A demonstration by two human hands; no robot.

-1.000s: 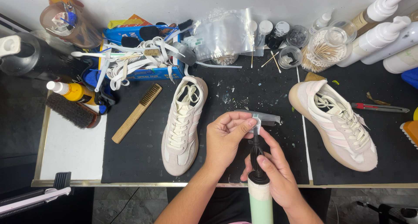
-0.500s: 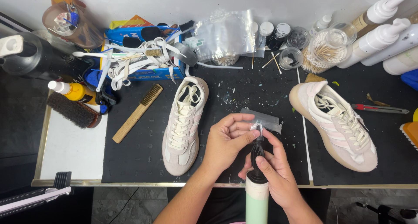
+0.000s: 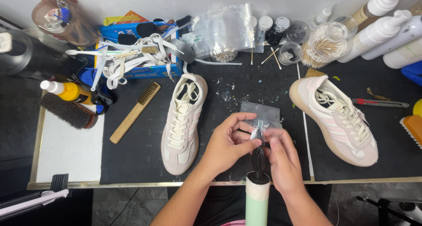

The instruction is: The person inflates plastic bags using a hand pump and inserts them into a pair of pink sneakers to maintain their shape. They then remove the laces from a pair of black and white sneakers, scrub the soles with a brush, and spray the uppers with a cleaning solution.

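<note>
I am pinching a small clear plastic packet (image 3: 259, 128) between the fingertips of my left hand (image 3: 228, 142) and my right hand (image 3: 281, 158), both closed narrow on it, right over the black nozzle (image 3: 258, 158) of a pale green tube (image 3: 256, 202). The tube is standing upright between my wrists, its long axis pointing up at the packet, at the desk (image 3: 132, 164) edge.

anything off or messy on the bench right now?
Yes. Pale flecks are scattered over the black mat between the two sneakers, and loose white laces lie in a tangle over the blue box.
</note>
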